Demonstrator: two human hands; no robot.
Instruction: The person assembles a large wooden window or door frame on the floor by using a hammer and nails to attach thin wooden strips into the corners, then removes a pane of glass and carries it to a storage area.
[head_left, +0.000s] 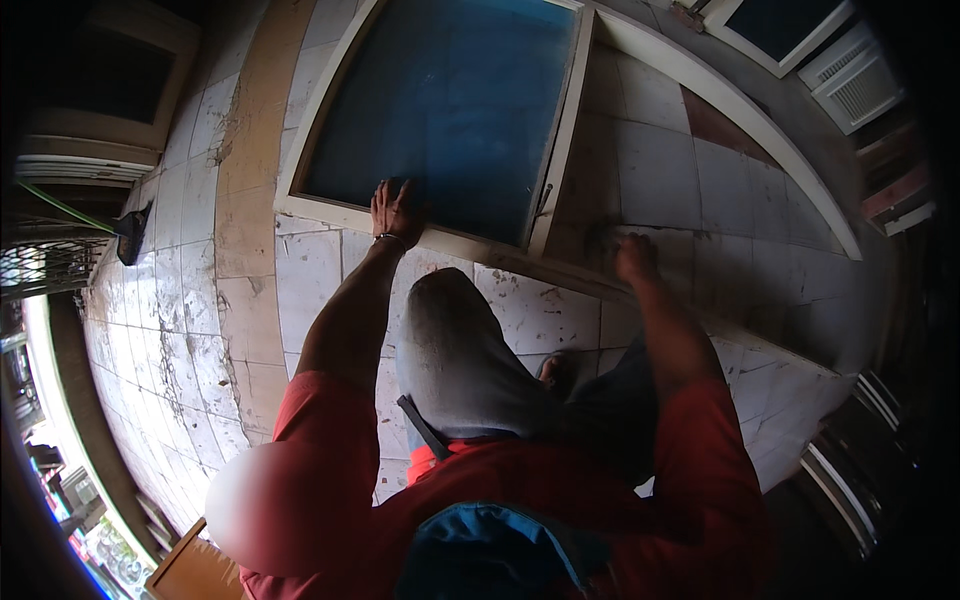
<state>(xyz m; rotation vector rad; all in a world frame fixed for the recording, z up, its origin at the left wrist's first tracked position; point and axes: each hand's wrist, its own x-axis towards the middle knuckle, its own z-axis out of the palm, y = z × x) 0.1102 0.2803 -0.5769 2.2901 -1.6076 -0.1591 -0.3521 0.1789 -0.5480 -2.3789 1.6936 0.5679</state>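
A white-painted window frame point(560, 170) lies over the tiled floor in front of my knees. Its left part holds a blue glass pane point(450, 110); through its right part the floor tiles show. My left hand point(396, 212) rests on the near rail with its fingers apart, the tips reaching onto the glass. A small dark latch point(545, 198) sits on the upright between the two parts. Just right of that upright, my right hand point(635, 258) is closed above the near rail. A dark blur lies by its fingertips, and what it grips cannot be made out.
A long-handled broom point(130, 232) leans at the left. Another framed pane point(775, 30) and a white louvred panel point(853, 78) stand at the far right. Worn floor tiles point(200, 330) stretch along the left, and a wooden piece point(195, 570) is at the lower left.
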